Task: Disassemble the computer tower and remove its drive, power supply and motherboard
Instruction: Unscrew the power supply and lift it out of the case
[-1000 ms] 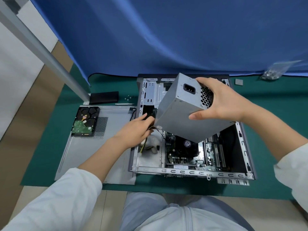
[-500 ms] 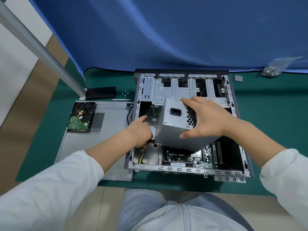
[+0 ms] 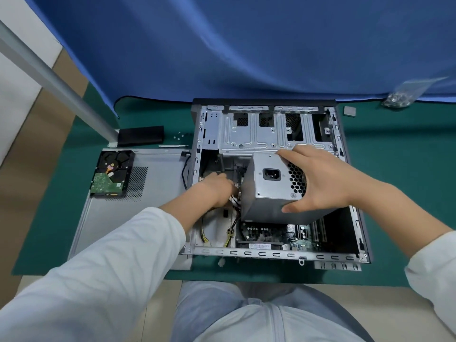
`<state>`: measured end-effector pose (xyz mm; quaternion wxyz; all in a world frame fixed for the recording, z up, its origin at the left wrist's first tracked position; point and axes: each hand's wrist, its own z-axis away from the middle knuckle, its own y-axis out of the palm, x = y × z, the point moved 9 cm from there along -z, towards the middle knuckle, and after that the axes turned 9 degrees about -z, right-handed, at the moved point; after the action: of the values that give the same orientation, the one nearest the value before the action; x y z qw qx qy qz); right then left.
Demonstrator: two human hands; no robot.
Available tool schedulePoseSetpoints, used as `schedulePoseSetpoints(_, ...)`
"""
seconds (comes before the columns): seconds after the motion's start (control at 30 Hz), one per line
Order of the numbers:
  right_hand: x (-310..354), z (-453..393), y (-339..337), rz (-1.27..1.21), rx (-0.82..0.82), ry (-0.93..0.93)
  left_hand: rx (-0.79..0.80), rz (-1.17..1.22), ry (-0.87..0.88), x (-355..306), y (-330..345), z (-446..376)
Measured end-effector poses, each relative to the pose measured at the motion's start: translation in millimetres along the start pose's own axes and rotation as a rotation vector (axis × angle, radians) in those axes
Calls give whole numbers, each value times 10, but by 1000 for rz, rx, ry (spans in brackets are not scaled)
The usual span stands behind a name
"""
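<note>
Your right hand grasps the grey sheet-metal box power supply, fingers over its far edge, thumb under its near edge; it sits tilted above the open grey steel tower chassis. Its cable bundle leaves the box leftward, toward your left hand, the nearer one. Whether those fingers are clenched, I cannot tell. Judgement: free the cables before lifting.
</note>
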<state>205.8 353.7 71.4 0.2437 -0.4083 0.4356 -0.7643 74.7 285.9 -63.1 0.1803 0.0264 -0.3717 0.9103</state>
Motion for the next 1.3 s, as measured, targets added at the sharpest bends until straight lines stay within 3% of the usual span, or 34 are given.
schedulePoseSetpoints(0.13,-5,5,45,-3,16,-4,46,-21,8,47,134,-49)
schedulePoseSetpoints(0.33,-14,36,41,-49,12,-10,-339,-150,118,88,-283,90)
schedulePoseSetpoints(0.5,11,56,-20,-67,16,-23,-484,-22,-150,646,-383,280)
schedulePoseSetpoints(0.63,62,24,30,-60,6,-20,-778,16,-285,565,-595,462)
schedulePoseSetpoints(0.7,81,-34,93,-46,-1,3,-888,162,-390,636,-646,550)
schedulePoseSetpoints(0.87,277,-247,226,155,-49,-47,-778,595,-467,886,-390,509)
schedulePoseSetpoints(1.0,376,-317,238,194,-78,-71,-862,1413,-404,868,-315,597)
schedulePoseSetpoints(1.07,396,-295,258,205,-80,-93,-827,1734,-386,654,-332,575)
schedulePoseSetpoints(1.3,349,-254,322,242,-10,-71,-838,1656,-432,281,-404,608)
